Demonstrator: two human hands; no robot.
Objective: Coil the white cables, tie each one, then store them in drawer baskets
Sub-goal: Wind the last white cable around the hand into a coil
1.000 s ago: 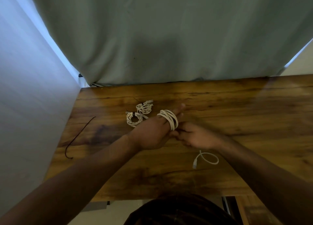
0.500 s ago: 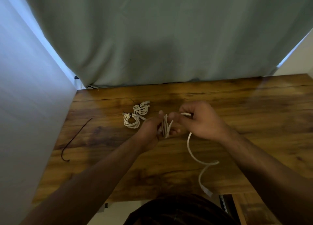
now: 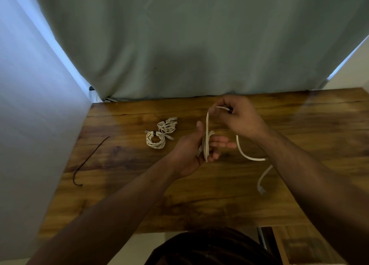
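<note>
Looping round the outstretched left hand (image 3: 190, 152), the white cable (image 3: 207, 123) rises to the pinching right hand (image 3: 239, 118) (tail trailing right).

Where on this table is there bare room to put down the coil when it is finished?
Bare wood lies on the table's right part, past the right hand, and between the black tie and the two tied coils. It is crowded in the middle, where the left hand carries the coil and the loose cable tail trails.
</note>
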